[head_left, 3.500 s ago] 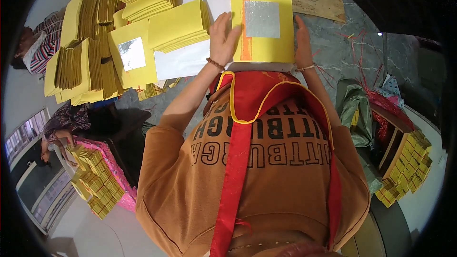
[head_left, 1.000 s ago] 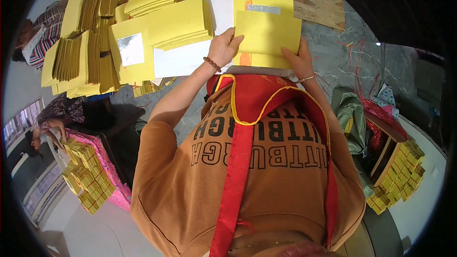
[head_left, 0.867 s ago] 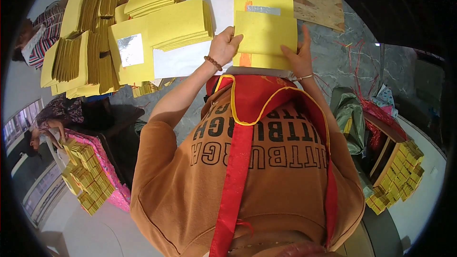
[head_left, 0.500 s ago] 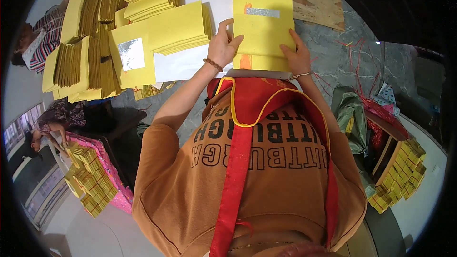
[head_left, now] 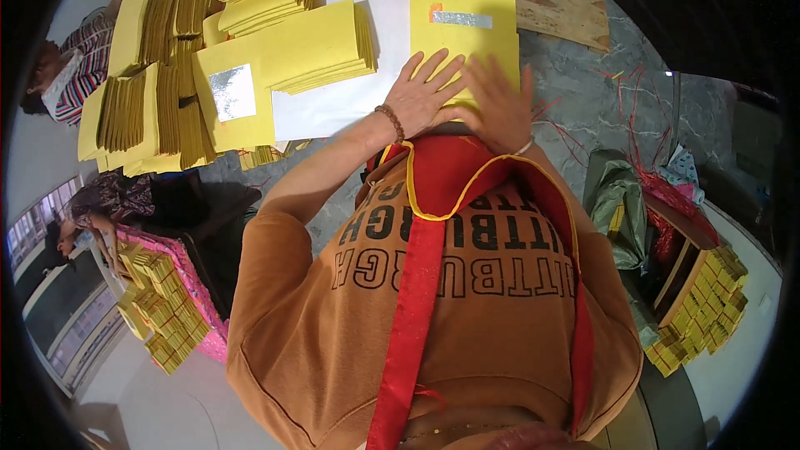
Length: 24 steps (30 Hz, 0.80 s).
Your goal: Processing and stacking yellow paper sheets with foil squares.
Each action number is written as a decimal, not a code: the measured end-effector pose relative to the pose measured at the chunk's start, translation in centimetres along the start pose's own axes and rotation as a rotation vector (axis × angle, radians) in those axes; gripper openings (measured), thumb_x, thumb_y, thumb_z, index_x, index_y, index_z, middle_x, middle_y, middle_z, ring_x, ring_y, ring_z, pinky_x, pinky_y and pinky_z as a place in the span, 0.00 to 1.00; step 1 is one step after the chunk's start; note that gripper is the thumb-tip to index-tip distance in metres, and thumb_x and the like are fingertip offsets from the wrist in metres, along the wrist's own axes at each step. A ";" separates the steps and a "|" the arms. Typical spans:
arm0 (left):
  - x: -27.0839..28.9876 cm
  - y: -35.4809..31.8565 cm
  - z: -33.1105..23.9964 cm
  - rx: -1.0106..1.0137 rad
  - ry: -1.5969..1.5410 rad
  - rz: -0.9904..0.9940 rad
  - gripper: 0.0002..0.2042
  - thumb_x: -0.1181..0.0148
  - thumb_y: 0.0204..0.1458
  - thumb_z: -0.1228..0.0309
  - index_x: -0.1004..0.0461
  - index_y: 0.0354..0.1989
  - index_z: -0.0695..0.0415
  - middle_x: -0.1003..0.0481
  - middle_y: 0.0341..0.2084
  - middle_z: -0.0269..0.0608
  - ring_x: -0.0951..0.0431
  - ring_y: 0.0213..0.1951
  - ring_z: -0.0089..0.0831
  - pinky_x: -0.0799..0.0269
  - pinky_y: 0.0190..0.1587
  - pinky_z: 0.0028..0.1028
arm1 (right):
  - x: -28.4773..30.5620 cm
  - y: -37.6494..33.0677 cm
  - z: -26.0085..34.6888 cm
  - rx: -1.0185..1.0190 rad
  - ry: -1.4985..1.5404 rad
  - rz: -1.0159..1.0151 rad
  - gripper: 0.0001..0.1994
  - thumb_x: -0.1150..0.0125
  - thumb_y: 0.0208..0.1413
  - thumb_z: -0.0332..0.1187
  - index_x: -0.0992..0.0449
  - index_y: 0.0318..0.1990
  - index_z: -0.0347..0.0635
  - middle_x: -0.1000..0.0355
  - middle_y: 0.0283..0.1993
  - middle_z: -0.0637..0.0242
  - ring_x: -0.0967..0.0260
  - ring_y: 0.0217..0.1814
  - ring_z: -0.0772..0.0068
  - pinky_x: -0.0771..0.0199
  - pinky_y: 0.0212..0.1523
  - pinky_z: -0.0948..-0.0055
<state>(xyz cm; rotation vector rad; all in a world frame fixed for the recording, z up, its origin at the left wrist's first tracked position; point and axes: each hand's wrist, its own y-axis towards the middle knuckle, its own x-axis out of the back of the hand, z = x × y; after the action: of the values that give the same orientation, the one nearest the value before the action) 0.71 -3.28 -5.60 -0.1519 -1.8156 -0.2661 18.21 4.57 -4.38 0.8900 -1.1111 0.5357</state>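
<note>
A yellow paper sheet (head_left: 454, 42) with a silver strip and a small orange mark lies at the near edge of the white-topped table (head_left: 325, 112). My left hand (head_left: 425, 93) lies flat over its near part, fingers spread. Beside it, touching or nearly so, is my right hand (head_left: 497, 104), a little blurred, its fingers stretched out over the sheet's near right side. Neither hand grips anything. The hands cover the sheet's near end. To their left, a fanned stack of yellow paper (head_left: 312, 46) rests by another sheet with a silver square (head_left: 232, 93).
More yellow paper stacks (head_left: 150, 108) crowd the table's left. A wooden board (head_left: 558, 0) adjoins its right side. Tied yellow bundles (head_left: 704, 304) stand at right, others (head_left: 167, 308) on a pink-covered table at left. Two other people are at the left. Red strings (head_left: 637, 108) lie on the floor.
Both hands have left the sheet's side edges and come together, flat, over its near part. The orange mark at the near end is now covered.
</note>
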 end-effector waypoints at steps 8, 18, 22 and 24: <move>0.1 0.5 0.2 -0.031 0.030 -0.046 0.25 0.49 0.51 0.57 0.43 0.59 0.43 0.44 0.59 0.37 0.47 0.61 0.39 0.53 0.59 0.42 | -1.4 -3.9 -2.9 -0.044 0.063 0.211 0.31 0.57 0.54 0.54 0.45 0.61 0.45 0.53 0.66 0.63 0.56 0.68 0.65 0.70 0.59 0.36; 0.5 4.0 -0.7 -0.022 0.288 -0.198 0.22 0.48 0.41 0.70 0.33 0.48 0.59 0.32 0.27 0.34 0.32 0.30 0.28 0.34 0.31 0.27 | 0.8 -3.4 -3.2 -0.681 1.288 0.130 0.26 0.63 0.60 0.46 0.50 0.63 0.45 0.54 0.66 0.60 0.55 0.67 0.66 0.62 0.63 0.51; 5.3 3.0 0.9 0.009 0.027 -0.371 0.18 0.47 0.37 0.75 0.29 0.41 0.55 0.29 0.26 0.33 0.31 0.29 0.30 0.37 0.29 0.27 | -0.6 -2.9 -3.2 -0.547 1.045 -0.237 0.23 0.65 0.61 0.38 0.47 0.61 0.37 0.49 0.63 0.54 0.48 0.62 0.60 0.47 0.59 0.66; 9.2 1.2 2.2 0.013 0.055 -0.566 0.25 0.41 0.29 0.77 0.29 0.43 0.53 0.26 0.31 0.32 0.30 0.30 0.29 0.36 0.30 0.28 | -1.3 -3.4 -3.4 -0.583 1.029 -0.219 0.22 0.64 0.61 0.37 0.45 0.60 0.36 0.47 0.62 0.55 0.47 0.61 0.60 0.47 0.59 0.66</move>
<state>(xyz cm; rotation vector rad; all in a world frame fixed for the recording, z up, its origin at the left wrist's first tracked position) -3.45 -1.92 2.83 0.3832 -1.7744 -0.6483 22.14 5.60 -7.32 0.1380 -0.1804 0.3684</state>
